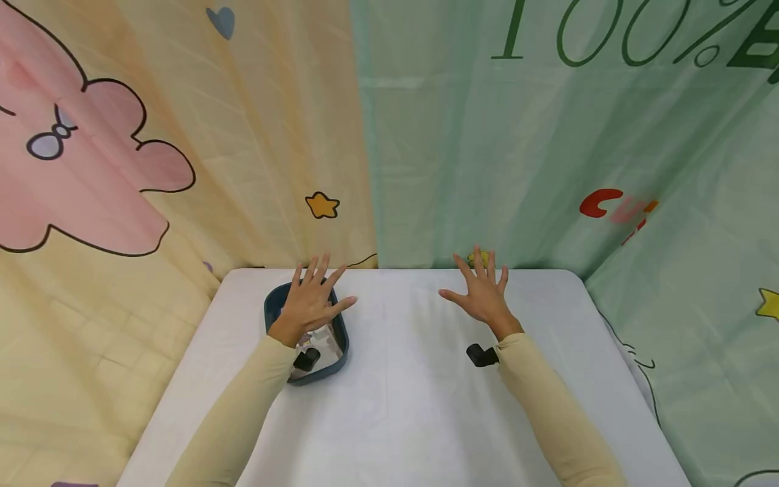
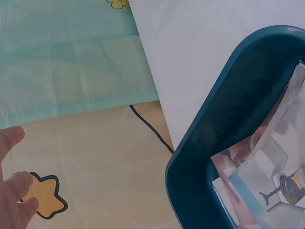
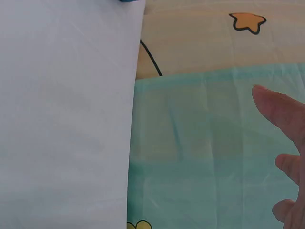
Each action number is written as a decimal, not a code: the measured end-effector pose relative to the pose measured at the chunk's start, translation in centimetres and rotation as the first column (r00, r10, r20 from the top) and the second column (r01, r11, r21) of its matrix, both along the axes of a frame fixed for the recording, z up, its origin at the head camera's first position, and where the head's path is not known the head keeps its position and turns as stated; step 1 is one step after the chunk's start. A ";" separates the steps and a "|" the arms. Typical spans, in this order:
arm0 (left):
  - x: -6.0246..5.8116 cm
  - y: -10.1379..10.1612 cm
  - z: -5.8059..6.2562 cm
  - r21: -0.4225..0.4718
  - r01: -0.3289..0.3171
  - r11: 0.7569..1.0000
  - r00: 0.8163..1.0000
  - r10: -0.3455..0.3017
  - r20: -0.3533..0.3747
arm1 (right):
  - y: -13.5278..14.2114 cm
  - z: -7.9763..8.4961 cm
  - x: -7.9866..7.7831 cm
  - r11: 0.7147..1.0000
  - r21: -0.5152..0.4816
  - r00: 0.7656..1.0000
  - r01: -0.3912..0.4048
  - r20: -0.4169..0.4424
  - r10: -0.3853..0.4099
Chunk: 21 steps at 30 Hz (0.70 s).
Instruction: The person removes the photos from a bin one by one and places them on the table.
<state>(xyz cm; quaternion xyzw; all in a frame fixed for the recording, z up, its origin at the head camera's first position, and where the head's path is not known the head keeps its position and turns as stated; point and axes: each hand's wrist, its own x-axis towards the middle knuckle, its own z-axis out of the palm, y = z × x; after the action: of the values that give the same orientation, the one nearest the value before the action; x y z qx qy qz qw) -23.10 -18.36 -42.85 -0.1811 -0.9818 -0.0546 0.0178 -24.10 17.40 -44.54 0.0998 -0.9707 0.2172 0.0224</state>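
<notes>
Two hands hover with fingers spread over a white cloth-covered table [image 1: 402, 406], both in pale yellow sleeves. From the head view, the left hand [image 1: 312, 303] hangs wide open above a dark teal rounded plastic bin [image 1: 272, 306], which sits toward ten o'clock on the tabletop, close to the back edge. Its palm faces down and its fingers fan out past the bin's far rim; I cannot tell whether the hand touches the rim or floats just over it. Inside the bin lie clear plastic packets [image 1: 322, 341] with printed pictures, and the left wrist view shows them leaning against the bin's inner wall, one showing a small device on a stand. A black wrist-mounted camera [image 1: 306, 358] sits under the left forearm, over the bin's near end.

At about one o'clock the right hand [image 1: 482, 294] is likewise flat and wide, holding nothing, with bare table beneath it and the bin well apart from it. Another black camera [image 1: 481, 354] juts from that wrist.

Behind the table hang printed fabric backdrops: a cream one [image 1: 243, 135] with a pink cloud, an orange star [image 1: 322, 205] and a blue heart at eleven o'clock, and a mint-green one [image 1: 548, 149] with dark green lettering from twelve to three o'clock.
</notes>
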 end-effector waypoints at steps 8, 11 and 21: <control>0.1 -0.9 -0.7 0.009 -0.015 1.000 1.000 0.015 0.001 | 0.0 -0.1 0.0 1.000 -0.012 1.000 0.002 -0.007 -0.002; 0.2 -1.2 -0.7 0.017 -0.009 1.000 1.000 0.009 -0.025 | 0.1 0.1 -0.1 1.000 -0.001 1.000 0.003 -0.010 -0.003; 1.1 -3.9 -1.4 0.163 -0.063 0.985 0.998 0.063 0.001 | -0.6 0.7 0.0 1.000 -0.017 0.998 -0.023 -0.057 0.022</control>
<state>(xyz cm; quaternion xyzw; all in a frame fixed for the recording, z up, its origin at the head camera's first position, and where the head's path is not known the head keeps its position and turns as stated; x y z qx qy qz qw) -22.05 -22.25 -44.26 -0.1481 -0.9792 -0.1337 0.0363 -24.11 16.76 -43.88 0.1168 -0.9666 0.2230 0.0481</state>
